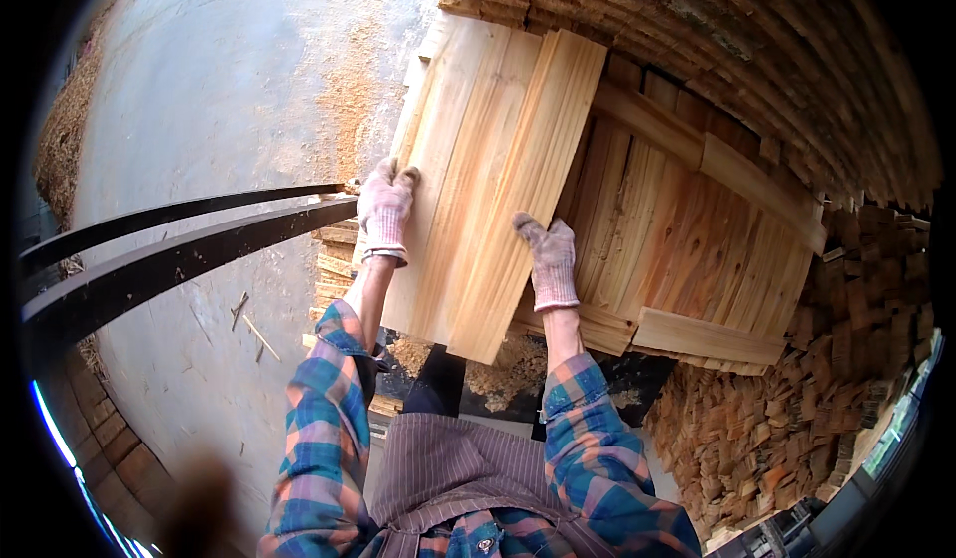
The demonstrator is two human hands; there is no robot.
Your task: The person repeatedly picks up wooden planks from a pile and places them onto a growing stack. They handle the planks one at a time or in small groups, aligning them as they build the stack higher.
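Pale wooden boards (478, 150) lie side by side in front of me, their long grain running away from my body. The rightmost board (528, 195) sticks out a little nearer to me than the others. My left hand (385, 210), in a pinkish knitted glove, grips the boards' left edge. At the right edge, my right hand (550, 259), gloved alike, closes on the rightmost board with its thumb on the top face. The fingers under that edge are hidden.
Right of the boards lies a stack of wooden panels (687, 249) with crosswise strips. Piled timber (687, 10) rises behind, and a heap of wood pieces (767, 429) stands at right. Two dark metal bars (199, 244) reach in from the left above the grey floor (219, 90), near sawdust (351, 90).
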